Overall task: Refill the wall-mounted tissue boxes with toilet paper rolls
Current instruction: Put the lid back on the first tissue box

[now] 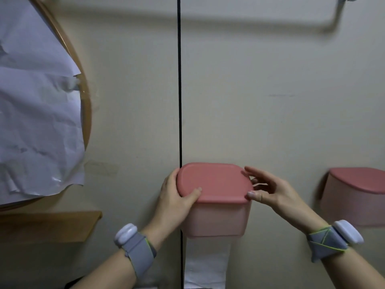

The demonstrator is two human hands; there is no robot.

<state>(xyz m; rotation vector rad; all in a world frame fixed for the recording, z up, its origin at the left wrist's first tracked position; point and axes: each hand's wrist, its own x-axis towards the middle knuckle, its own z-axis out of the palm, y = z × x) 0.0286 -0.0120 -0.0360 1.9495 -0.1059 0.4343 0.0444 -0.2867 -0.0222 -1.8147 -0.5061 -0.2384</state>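
A pink wall-mounted tissue box [216,219] hangs low in the middle, its darker pink lid [214,181] lying closed on top. A strip of white toilet paper [206,265] hangs out of its underside. My left hand [177,200] grips the lid's left end, thumb on top. My right hand [268,189] touches the lid's right edge with thumb and fingertips, fingers spread. A second pink tissue box [354,197] with its lid down is mounted on the wall to the right.
A round wood-framed mirror covered with crumpled white paper [37,113] fills the left. Below it is a wooden shelf [48,225]. A black vertical seam [179,90] runs down the wall. A metal bar [250,20] crosses the top.
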